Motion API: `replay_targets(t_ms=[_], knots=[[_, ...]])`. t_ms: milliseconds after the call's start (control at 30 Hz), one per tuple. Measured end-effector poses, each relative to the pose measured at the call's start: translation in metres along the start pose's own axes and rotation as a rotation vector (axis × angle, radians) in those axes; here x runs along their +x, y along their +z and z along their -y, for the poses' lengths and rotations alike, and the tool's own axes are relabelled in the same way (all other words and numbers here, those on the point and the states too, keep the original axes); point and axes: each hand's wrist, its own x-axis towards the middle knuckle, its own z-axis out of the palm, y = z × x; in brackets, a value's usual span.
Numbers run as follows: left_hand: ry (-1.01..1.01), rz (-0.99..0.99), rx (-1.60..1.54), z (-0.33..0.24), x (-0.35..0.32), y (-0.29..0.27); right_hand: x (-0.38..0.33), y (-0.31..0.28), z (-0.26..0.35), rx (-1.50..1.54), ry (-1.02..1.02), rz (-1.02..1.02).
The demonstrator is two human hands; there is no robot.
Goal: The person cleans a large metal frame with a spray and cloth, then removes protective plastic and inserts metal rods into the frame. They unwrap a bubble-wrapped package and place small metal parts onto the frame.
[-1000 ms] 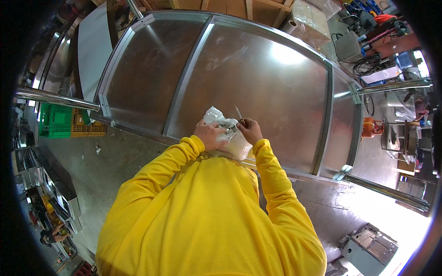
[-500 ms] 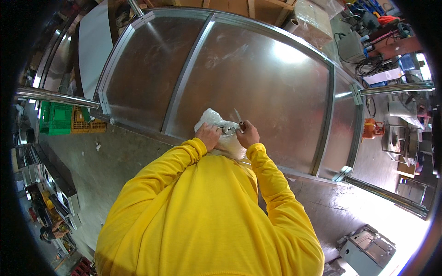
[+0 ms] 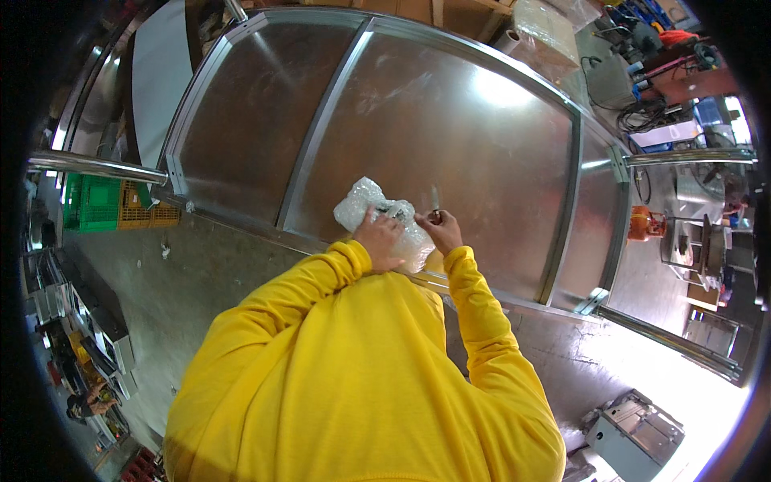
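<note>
A crumpled bundle of clear bubble wrap [image 3: 361,203] lies at the near edge of the metal-topped frame [image 3: 450,136], with something small and dark metallic partly showing in its middle. My left hand [image 3: 380,239] grips the bundle from the near side, fingers over the wrap. My right hand [image 3: 443,233] is closed round a small knife [image 3: 434,198], its blade pointing up and away. The right fingertips are at the bundle's right edge; I cannot tell if they also pinch the wrap. Most of the knife's handle is hidden in the hand.
Polished metal legs stick out sideways from the frame, such as the tube [image 3: 675,341] at right. Green [image 3: 95,202] and yellow crates [image 3: 144,206] stand on the floor at left. An orange gas cylinder [image 3: 645,223] is at right, a metal cabinet [image 3: 634,434] at lower right.
My left hand has shifted slightly right and its fingers lie further over the wrap. My right hand has moved a little right, turning the knife more upright.
</note>
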Motion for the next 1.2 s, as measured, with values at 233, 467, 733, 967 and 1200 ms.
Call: replay_targets(t_ms=[233,467,733,967,1200], knots=[[-0.352,0.124,-0.195,-0.02,0.033,0.011,0.0,0.016,0.046,-0.551,0.035,0.078],[-0.261,0.018,-0.325,0.003,0.022,0.03,-0.006,0.06,0.038,-0.351,-0.082,-0.222],[-0.121,-0.183,-0.262,0.027,0.007,0.028,-0.009,0.003,0.033,-0.234,-0.217,0.01],[-0.559,-0.539,-0.27,-0.031,-0.001,0.062,-0.065,-0.046,0.034,-0.531,-0.379,0.099],[-0.459,-0.804,-0.446,-0.038,0.003,0.098,-0.043,-0.02,0.046,-0.762,-0.382,0.226]])
